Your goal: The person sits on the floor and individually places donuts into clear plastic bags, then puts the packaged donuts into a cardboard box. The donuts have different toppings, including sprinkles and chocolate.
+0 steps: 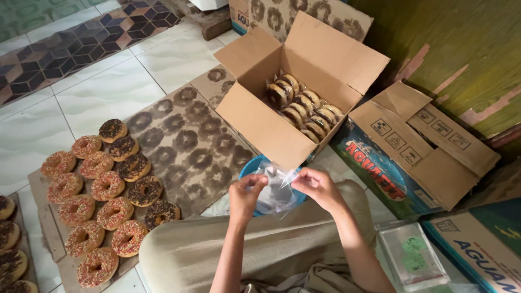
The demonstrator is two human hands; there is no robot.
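My left hand (pixel 245 195) and my right hand (pixel 317 187) both pinch a small clear plastic bag (pixel 275 191) just above my knee, over a blue bowl (pixel 248 168). Straight ahead stands an open cardboard box (pixel 271 127) holding several bagged donuts (pixel 304 106) set on edge. To my left, several donuts (pixel 106 209) with sprinkles or chocolate topping lie in rows on a flat, grease-stained cardboard sheet (pixel 190 141).
A second open cardboard box (pixel 429 157) sits at the right against a green wall. A stack of clear bags (pixel 413 255) lies by my right leg. More donuts (pixel 11 249) rest at the far left edge. White floor tiles surround the cardboard.
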